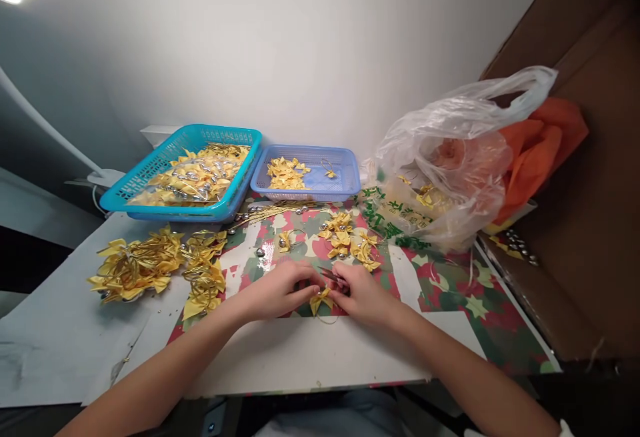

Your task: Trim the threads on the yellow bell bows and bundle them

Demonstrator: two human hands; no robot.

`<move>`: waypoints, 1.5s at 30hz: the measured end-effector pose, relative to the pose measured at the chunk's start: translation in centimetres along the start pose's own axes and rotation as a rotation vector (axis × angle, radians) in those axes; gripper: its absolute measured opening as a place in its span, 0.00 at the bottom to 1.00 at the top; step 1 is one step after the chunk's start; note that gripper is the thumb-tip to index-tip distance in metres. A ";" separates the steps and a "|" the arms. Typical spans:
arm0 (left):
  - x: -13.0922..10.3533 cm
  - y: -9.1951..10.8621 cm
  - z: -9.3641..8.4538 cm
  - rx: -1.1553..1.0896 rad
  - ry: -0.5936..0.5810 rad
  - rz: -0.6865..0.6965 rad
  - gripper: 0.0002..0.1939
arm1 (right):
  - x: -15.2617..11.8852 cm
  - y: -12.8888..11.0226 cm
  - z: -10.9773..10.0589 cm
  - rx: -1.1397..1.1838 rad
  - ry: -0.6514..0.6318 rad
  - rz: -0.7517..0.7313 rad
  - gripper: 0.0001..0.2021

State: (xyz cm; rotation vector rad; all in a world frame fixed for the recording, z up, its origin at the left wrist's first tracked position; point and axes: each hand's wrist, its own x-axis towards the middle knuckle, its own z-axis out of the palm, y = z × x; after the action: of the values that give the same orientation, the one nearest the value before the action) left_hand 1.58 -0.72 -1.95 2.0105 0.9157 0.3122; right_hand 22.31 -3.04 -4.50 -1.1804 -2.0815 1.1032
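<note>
Near the table's front, my left hand [285, 289] has its thumb and fingers closed at a yellow bow [321, 299] with a silver bead and a loop of gold cord hanging below. My right hand [364, 293] meets it from the right, fingers wrapped round a small dark tool [336, 277], perhaps scissors or pliers, whose tip points left over the bow. The right fingertips also touch the bow's right side. Just behind the hands lie a single beaded bow [285, 241] and a cluster of yellow bows [341, 242].
A turquoise basket [116, 199] of bows and beads stands back left, beside a blue basket [355, 180] with bows. Bundles of gold-corded bows [143, 263] lie left. A clear plastic bag [450, 157] and orange cloth [537, 150] are at right, by a brown cardboard panel [590, 223].
</note>
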 end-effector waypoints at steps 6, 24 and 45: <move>0.3 0.0 0.0 -0.330 -0.091 -0.174 0.17 | 0.9 -1.2 -1.9 0.081 0.109 -0.076 0.10; 1.7 -0.7 0.4 -0.537 0.086 -0.199 0.17 | 1.6 0.0 -1.7 0.235 0.239 0.033 0.15; 0.8 -0.1 1.6 -0.861 0.364 -0.391 0.09 | 0.3 0.4 -0.6 -0.456 0.127 0.071 0.13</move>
State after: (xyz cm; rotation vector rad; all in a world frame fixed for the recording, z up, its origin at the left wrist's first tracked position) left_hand 2.91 -1.04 -3.06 0.9790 1.1207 0.7210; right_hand 22.81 -2.37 -4.50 -1.4993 -2.2710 0.5720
